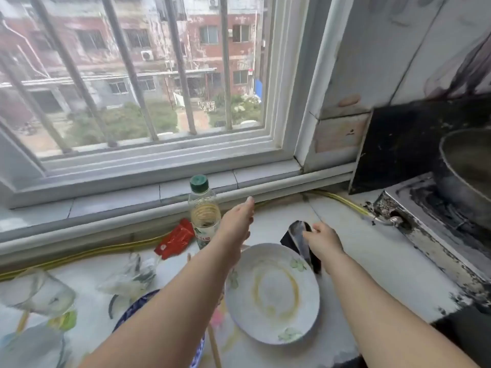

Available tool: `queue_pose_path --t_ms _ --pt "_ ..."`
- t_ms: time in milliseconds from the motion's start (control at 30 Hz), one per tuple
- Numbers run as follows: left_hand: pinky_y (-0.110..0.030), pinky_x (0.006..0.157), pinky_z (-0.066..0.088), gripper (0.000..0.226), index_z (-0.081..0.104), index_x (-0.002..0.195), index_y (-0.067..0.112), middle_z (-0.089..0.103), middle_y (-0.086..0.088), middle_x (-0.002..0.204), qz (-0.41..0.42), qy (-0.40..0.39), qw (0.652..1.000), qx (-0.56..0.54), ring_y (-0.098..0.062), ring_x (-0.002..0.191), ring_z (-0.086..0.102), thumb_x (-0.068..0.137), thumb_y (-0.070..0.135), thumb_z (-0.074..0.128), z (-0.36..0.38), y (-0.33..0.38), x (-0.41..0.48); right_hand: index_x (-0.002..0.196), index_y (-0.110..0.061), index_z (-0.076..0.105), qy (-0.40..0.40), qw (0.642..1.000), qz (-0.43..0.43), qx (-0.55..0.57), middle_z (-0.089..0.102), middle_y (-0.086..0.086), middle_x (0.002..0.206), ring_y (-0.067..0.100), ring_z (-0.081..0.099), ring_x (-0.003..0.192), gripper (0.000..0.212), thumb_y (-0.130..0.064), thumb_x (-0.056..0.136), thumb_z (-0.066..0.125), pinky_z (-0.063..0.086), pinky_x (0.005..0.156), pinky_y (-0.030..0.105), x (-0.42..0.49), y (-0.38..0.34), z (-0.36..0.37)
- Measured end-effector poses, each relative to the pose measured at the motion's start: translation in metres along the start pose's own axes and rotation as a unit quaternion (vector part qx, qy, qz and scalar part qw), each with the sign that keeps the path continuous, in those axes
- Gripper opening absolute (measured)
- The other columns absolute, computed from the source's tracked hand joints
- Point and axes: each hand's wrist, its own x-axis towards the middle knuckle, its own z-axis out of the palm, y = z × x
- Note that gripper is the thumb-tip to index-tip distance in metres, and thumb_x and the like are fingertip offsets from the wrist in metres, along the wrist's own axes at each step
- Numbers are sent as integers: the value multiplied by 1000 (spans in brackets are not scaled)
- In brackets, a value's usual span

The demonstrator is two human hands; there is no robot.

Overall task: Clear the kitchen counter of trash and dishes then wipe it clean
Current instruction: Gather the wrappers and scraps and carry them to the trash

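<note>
right hand (324, 237) pinching dark wrapper (295, 230) beside plate (268, 251) rim, left hand (236, 221) outstretched

Right hand (322, 239) with a dark wrapper (297, 232) beside the white plate (273, 296), left hand (236, 221) outstretched near the bottle (203, 208)
</note>
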Motion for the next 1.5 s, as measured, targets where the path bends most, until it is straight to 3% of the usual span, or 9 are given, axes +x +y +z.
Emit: queue_pose_path --t_ms 200,333,467,567,800,1000,1167,1300,1500 --pt "-36 103 39 48 50 135 19 54 1 129 -17 18 1000 -14 -17 118 50 97 49 42 -9 -11 3 147 -16 28 4 975 11 -223 23 7 155 31 24 139 76 -48 86 60 29 109 44 16 1 13" --pt "-32 96 41 46 51 134 18 55 3 121 -3 44 999 -18 -13 113 51 98 46 41 -8 -15 -5 134 -14 44 18 962 -41 -271 32 8 147 30 28 136 55 -40 87 58 31 107 42 22 6 16" --pt "-29 88 41 43 52 131 16 57 1 125 11 63 997 -38 -12 114 52 99 43 42 -5 -14 -16 109 -10 48 76 991 -98 -49 55 12 109 32 54 94 18 -20 94 45 44 73 36 11 -12 8" --pt "-31 90 46 38 58 123 12 62 -5 122 12 76 994 -72 -17 114 57 100 38 43 -6 -11 -30 110 -8 46 76 979 -162 94 58 9 99 26 51 84 18 -14 94 46 37 69 29 -4 -37 -7" --pt "-30 70 58 30 64 85 4 73 -14 82 -6 24 999 -43 -21 75 71 98 25 48 -46 -12 -74 106 -21 54 -164 939 -285 103 55 -4 80 11 53 72 21 -9 89 49 44 64 22 -73 -68 4" --pt "-21 55 49 15 63 92 10 65 -3 74 5 207 978 -39 -14 63 63 95 21 53 -105 -14 -81 114 -26 53 -302 904 -285 -98 62 -1 101 20 58 95 41 -3 81 54 48 81 29 -126 -65 67" --pt "-35 88 51 23 62 113 26 64 2 115 -15 320 883 342 -19 102 59 91 26 55 -160 -40 -69 119 -16 58 -256 804 -388 -371 60 5 120 27 58 105 31 -12 89 50 49 79 34 -141 -72 105" --pt "-42 105 34 54 38 143 25 38 1 148 -38 251 787 562 -24 135 32 90 23 53 -200 -59 -57 122 -15 56 -264 703 -412 -517 37 -1 141 27 56 109 36 -12 87 50 43 71 34 -143 -79 125" --pt "-35 91 37 34 55 120 26 61 -1 123 -76 165 760 625 -25 115 53 86 26 55 -227 -71 -32 113 -24 50 -297 773 -325 -456 59 3 110 27 55 101 34 -6 84 47 49 81 39 -145 -92 133"
